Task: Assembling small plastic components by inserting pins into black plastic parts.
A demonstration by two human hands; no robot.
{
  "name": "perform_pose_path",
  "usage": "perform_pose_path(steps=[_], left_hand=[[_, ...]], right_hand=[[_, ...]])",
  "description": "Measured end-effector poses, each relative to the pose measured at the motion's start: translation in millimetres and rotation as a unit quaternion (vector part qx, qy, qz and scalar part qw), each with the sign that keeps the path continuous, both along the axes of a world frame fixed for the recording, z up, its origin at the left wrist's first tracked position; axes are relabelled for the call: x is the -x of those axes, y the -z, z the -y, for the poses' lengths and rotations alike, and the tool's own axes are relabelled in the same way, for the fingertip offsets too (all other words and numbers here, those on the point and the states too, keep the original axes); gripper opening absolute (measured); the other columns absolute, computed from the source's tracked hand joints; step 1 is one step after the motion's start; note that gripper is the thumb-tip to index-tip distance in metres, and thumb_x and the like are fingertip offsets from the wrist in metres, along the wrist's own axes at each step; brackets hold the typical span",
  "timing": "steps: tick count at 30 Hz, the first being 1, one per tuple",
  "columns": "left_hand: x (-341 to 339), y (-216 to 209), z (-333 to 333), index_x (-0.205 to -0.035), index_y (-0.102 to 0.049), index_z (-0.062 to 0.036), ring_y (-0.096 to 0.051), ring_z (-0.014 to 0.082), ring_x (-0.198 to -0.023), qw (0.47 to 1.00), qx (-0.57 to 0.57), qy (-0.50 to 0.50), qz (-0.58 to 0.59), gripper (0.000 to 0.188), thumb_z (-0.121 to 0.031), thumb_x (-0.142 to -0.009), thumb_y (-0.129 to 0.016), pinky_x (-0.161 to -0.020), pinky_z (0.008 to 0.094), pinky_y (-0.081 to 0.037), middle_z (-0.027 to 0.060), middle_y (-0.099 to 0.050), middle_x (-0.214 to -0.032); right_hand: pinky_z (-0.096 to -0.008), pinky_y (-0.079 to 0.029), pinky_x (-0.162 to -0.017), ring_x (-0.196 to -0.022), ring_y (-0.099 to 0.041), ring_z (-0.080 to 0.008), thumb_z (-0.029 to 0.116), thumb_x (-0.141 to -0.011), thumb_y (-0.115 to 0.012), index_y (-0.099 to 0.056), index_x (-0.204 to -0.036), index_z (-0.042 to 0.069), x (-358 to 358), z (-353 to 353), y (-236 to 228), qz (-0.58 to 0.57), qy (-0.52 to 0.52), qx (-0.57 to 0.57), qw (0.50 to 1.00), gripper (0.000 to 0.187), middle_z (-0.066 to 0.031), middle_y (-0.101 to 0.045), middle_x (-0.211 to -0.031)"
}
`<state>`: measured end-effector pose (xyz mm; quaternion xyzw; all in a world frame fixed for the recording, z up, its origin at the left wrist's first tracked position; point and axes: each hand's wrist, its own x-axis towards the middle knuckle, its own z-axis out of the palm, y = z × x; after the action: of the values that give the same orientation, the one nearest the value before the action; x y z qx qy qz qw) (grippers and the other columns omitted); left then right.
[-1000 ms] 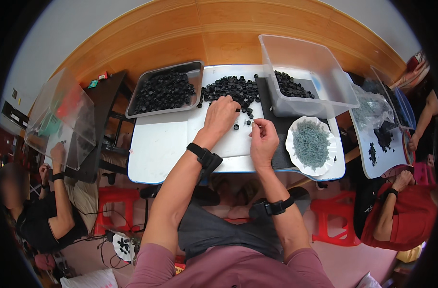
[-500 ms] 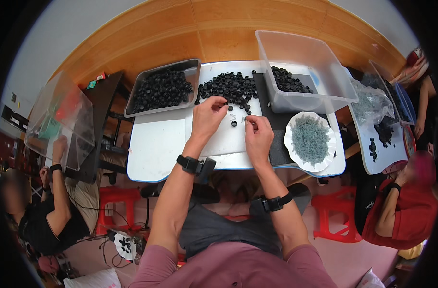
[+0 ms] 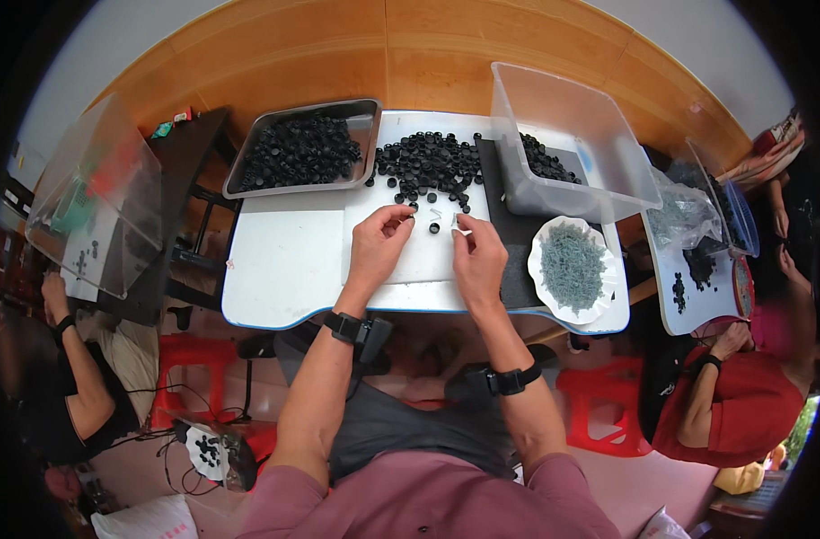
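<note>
My left hand (image 3: 380, 241) is closed over the white mat, thumb and forefinger pinching a small black cap (image 3: 414, 206). To its right, my right hand (image 3: 480, 262) is closed too, its fingertips on a small pale piece (image 3: 458, 221) whose kind is hard to make out. Between the hands a single black cap (image 3: 434, 228) lies on the white mat (image 3: 421, 269). Just beyond it are a few thin, clear little pieces (image 3: 435, 215). A loose heap of black caps (image 3: 437, 157) spreads out past my fingertips.
A metal tray (image 3: 370, 135) full of black caps stands far left. Far right is a clear plastic bin (image 3: 599, 202) with more caps. A white scalloped plate (image 3: 599, 310) of grey-green small pieces sits near right, beside a dark mat (image 3: 518, 260). People sit at tables on both sides.
My left hand has drawn back from the cap heap toward me, a black cap at its fingertips. The right hand stays nearly in place. The whole view has shifted slightly.
</note>
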<state>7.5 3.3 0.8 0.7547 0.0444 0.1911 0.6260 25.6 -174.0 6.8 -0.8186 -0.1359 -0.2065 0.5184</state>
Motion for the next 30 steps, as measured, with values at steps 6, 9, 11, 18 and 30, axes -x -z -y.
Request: perform_pose_path(steps=[6,9,11,18,30], left_hand=[[1.7,-2.5,-1.7,-0.110,-0.076,-0.0015,-0.064,0.0088,-0.074,0.999,-0.023,-0.012,0.025,0.021,-0.008,-0.089,-0.074,-0.070,0.0243,-0.053,0.0055,-0.075,-0.090],[2.1,-1.4,-2.4,-0.108,-0.076,-0.0017,-0.062,0.0082,-0.072,0.999,-0.031,-0.008,0.022,0.020,-0.007,-0.089,-0.074,-0.069,0.0246,-0.053,0.0052,-0.074,-0.089],[2.2,-2.2,-0.4,-0.108,-0.076,-0.0016,-0.062,0.0077,-0.072,0.999,-0.032,-0.015,0.026,0.020,-0.006,-0.089,-0.075,-0.069,0.0243,-0.052,0.0050,-0.073,-0.088],[0.8,-0.2,1.9,-0.108,-0.077,-0.0025,-0.063,0.0077,-0.070,0.999,-0.025,-0.002,0.029,0.020,-0.007,-0.089,-0.075,-0.067,0.0239,-0.053,0.0046,-0.075,-0.088],[5.5,-2.4,0.8,-0.108,-0.077,-0.0030,-0.074,0.0115,-0.086,0.993,0.000,0.115,0.001,0.019,-0.007,-0.090,-0.075,-0.075,0.0247,-0.057,0.0077,-0.079,-0.097]], right_hand=[[-0.0416,-0.044,-0.076,-0.086,-0.063,-0.0292,0.005,-0.081,-0.074,-0.073,-0.091,0.009,-14.4,40.1,-36.1,0.165,0.076,0.243,0.953,0.011,-0.0078,-0.068,-0.088],[-0.0422,-0.045,-0.079,-0.090,-0.065,-0.0286,0.008,-0.082,-0.074,-0.076,-0.087,0.010,-30.0,45.8,-35.9,0.111,0.013,0.287,0.951,0.006,-0.0065,-0.069,-0.086],[-0.0417,-0.046,-0.081,-0.092,-0.065,-0.0283,0.008,-0.082,-0.074,-0.076,-0.089,0.010,-38.2,45.1,-27.4,0.095,-0.008,0.306,0.947,0.008,-0.0068,-0.070,-0.087],[-0.0441,-0.047,-0.088,-0.097,-0.067,-0.0299,0.010,-0.082,-0.074,-0.077,-0.093,0.007,-52.7,32.9,-18.7,0.002,-0.054,0.311,0.949,0.012,-0.0100,-0.071,-0.093],[-0.0465,-0.049,-0.081,-0.089,-0.067,-0.0350,0.010,-0.087,-0.070,-0.069,-0.084,0.003,-31.4,33.5,-19.7,0.025,-0.076,0.240,0.968,0.007,-0.0136,-0.069,-0.088]])
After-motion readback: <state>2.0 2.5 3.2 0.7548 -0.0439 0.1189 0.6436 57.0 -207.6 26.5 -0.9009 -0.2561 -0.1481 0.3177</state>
